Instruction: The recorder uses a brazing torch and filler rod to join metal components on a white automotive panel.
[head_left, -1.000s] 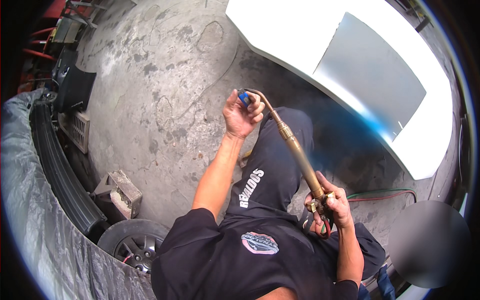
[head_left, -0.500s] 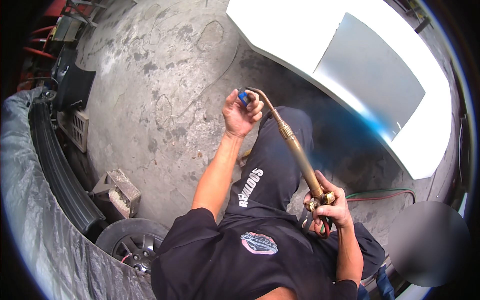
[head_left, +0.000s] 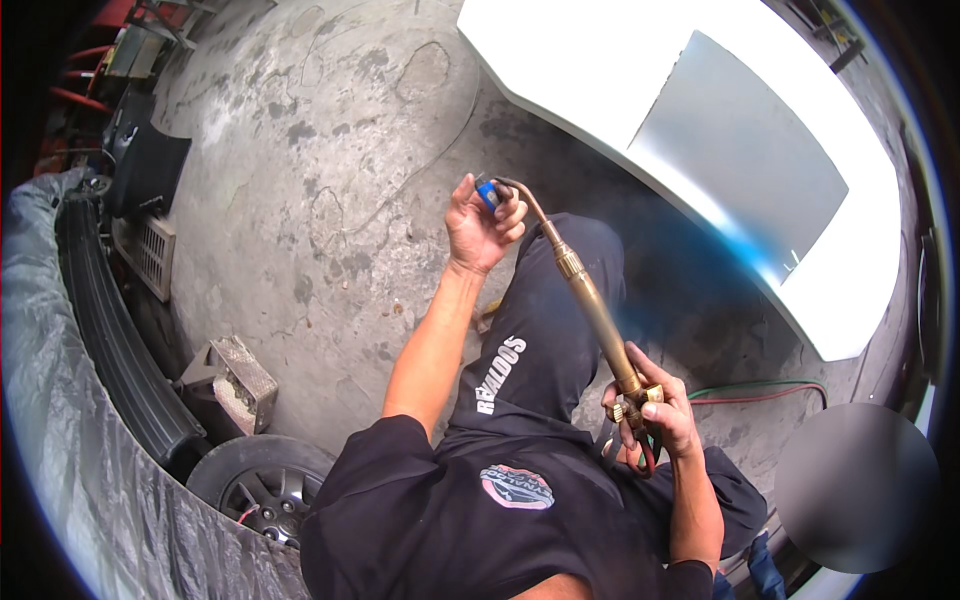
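My left hand is raised with its fingers curled round a small blue lighter, its dark top pointing up. Close beside it is the bent copper tip of a brass gas torch; whether the two touch, I cannot tell. The torch slants down to my right hand, which grips its lower end by the valve knobs. My thumb lies at a brass knob there. No flame shows at the tip. Red and green hoses run from the handle, partly hidden by my hand.
A large white panel with a grey patch stands ahead on the right. Thin red and green hoses lie on the concrete floor. At left are a wheel, a metal block, a black ribbed part and plastic sheeting.
The fingers and thumb of my right hand have shifted round the valve knobs. The torch and lighter have moved only slightly. My left hand still holds the lighter by the tip.
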